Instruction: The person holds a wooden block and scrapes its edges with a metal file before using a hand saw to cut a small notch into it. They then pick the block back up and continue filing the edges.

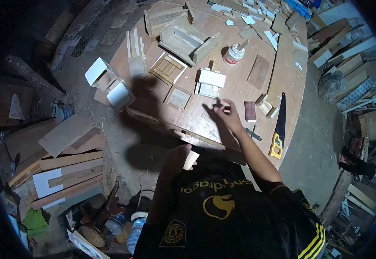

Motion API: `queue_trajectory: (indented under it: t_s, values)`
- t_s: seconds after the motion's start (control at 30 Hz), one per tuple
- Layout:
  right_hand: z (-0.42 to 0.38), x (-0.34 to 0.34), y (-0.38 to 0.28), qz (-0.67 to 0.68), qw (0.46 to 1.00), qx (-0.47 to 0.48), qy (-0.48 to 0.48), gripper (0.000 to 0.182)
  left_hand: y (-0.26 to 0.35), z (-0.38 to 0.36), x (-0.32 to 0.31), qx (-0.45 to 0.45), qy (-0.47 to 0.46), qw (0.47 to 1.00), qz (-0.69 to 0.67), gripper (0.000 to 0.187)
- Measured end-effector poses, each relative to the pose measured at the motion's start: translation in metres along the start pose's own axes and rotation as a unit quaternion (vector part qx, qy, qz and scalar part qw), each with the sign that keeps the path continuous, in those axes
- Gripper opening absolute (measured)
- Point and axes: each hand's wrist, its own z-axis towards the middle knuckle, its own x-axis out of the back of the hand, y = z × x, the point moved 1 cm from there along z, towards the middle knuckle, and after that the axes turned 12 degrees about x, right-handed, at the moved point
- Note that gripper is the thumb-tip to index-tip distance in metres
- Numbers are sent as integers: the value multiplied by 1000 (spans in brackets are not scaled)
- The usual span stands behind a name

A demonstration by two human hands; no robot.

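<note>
My left hand (178, 158) is close to my body, just off the near table edge, with its fingers wrapped round a small pale wood block (191, 160). Over the tabletop is my right hand (229, 115), fingers partly curled and spread, with nothing visible in them. Its shadow falls beside a small white box-like piece (211, 78). Right of that hand lie a dark red rectangular block (250, 111) and a small black tool (253, 134). A small wooden frame (179, 98) lies to its left on the table.
A handsaw (279, 125) with a yellow handle lies along the right table edge. Farther back stand an open glue jar (233, 55) and a wooden tray-like assembly (187, 38). White and wooden offcuts (271, 39) cover the far end. Boards (67, 172) are piled on the left floor.
</note>
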Motion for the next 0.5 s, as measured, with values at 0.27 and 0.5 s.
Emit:
queue_trajectory:
  t_s: [0.27,0.5]
  values:
    - [66,-64,2,-272,932,-87,225,115,13,-7,54,-70,138,974,165,43]
    - [83,-98,3,-299,907,-85,283,118,17,5,85,-106,73,986,103,36]
